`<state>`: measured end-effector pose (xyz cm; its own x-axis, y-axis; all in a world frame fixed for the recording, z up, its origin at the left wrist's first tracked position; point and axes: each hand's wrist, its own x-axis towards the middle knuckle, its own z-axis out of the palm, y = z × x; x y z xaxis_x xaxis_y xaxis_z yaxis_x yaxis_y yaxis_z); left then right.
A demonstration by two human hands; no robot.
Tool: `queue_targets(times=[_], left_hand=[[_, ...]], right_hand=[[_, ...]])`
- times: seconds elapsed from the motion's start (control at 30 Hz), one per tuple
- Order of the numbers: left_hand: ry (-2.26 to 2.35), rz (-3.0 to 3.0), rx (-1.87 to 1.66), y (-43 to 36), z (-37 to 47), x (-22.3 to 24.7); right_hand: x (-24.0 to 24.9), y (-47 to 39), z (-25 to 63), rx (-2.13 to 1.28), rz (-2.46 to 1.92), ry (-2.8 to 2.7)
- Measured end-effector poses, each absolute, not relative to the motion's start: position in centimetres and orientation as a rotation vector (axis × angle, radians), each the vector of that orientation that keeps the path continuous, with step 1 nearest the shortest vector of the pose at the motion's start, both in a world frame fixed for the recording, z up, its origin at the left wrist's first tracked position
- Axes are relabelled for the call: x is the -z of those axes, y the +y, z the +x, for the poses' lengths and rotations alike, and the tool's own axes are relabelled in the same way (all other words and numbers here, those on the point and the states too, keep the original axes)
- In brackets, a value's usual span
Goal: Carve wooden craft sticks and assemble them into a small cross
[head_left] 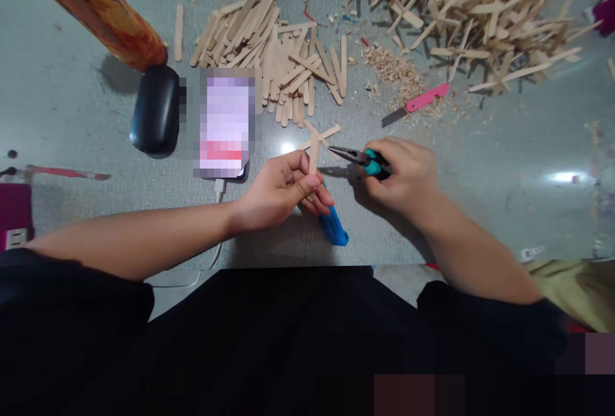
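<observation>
Head view: your left hand [288,188] pinches a stick [314,154], perhaps touching crossed sticks [331,131]; at that hand's three o'clock your right hand [406,175] grips pliers [359,158].

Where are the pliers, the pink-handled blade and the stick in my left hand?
Pliers [356,156], head view, on the metal beside the handles.
Pink-handled blade [419,104], head view, on the handle.
Held stick [314,154], head view, on its flat face.
</observation>
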<state>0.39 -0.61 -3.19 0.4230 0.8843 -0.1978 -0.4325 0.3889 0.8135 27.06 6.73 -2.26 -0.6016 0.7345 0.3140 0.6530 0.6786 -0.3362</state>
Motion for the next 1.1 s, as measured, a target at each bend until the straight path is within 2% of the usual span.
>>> queue_targets(times=[0.2,0.63,0.87,1.1], left_hand=[[0.757,0.769,-1.050,-0.4,0.5,3.2],[0.811,0.796,-1.066,-0.5,0.6,3.4],[0.833,0.780,-1.070,-0.6,0.7,3.2],[0.908,0.813,-1.124,-0.9,0.8,2.9]], right_hand=[[1.6,7.7,28.0,-0.120,-1.282,-2.522],[-1.5,7.6,28.4,0.157,-1.651,-2.751],[-1.7,8.0,28.5,-0.046,-1.571,-2.714],[-2.3,6.0,26.8,-0.671,-1.244,-2.556]])
